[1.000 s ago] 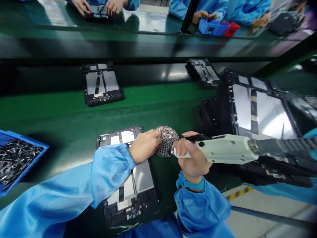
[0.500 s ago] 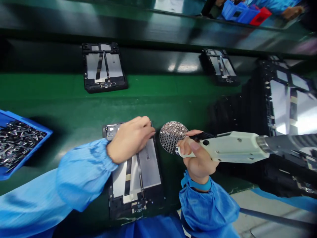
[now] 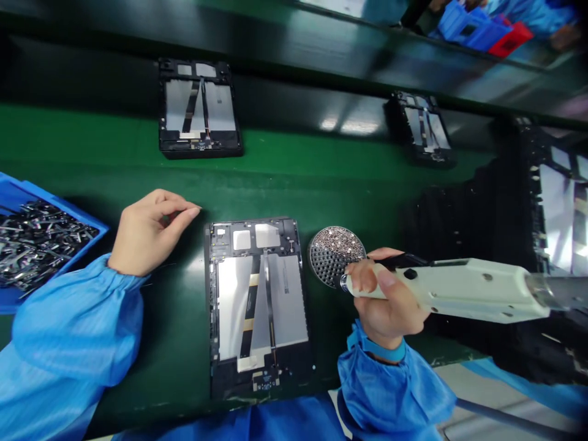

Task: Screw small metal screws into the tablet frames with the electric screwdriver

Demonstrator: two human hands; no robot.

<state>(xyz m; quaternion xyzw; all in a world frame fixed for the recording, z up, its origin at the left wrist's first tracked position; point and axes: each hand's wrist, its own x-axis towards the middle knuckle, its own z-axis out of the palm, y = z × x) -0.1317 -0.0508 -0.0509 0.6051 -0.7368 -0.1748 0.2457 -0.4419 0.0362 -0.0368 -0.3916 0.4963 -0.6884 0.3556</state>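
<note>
An opened tablet chassis [image 3: 257, 306] with silver plates and ribbon cables lies on the green belt in front of me. My right hand [image 3: 388, 303] grips a white electric screwdriver [image 3: 463, 289], its tip resting over a round perforated screw dish [image 3: 336, 255] just right of the chassis. My left hand [image 3: 149, 229] hovers over the belt left of the chassis, between it and a blue bin; thumb and fingertips are drawn together in a pinch, and whatever they hold is too small to name.
A blue bin [image 3: 27, 245] of small metal parts sits at the left edge. Two more opened chassis [image 3: 198, 109] [image 3: 423, 127] lie farther back on the belt. A dark stack of chassis [image 3: 542, 208] stands at the right. Blue and red bins [image 3: 482, 27] sit across the line.
My left hand left the screw dish, passed over the chassis top and moved left onto the bare belt. The right hand and screwdriver stayed by the dish.
</note>
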